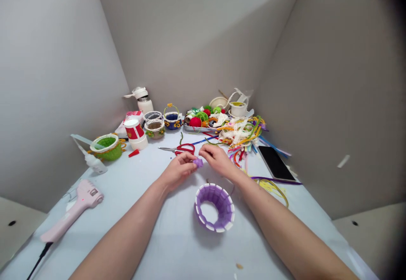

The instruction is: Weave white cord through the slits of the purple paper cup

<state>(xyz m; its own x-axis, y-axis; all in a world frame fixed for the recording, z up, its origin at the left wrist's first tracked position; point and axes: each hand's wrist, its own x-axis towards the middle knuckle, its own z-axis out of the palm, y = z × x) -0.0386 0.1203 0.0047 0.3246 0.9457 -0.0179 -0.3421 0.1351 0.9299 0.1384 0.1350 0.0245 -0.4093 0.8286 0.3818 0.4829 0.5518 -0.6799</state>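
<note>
Between the thumb and fingers of my left hand (180,169) is a small purple piece (198,163), perhaps folded or rolled ribbon. My right hand (219,161) is closed in a pinch just right of it; whatever thin thing is in those fingertips is too small to tell. Nearer to me, between my forearms, stands a purple woven basket (223,206) with white strip ends around its rim. Its open top faces me. Scissors (185,149) with red handles lie just beyond my left hand, blades pointing left.
At left are a pink glue gun (78,210) with a cord, a white bottle (95,164) and a green basket (109,148). Small decorated baskets (154,129) and a red-white cup (135,132) stand behind. Yarn balls (195,122), tangled ribbons (241,134) and a phone (276,163) lie right.
</note>
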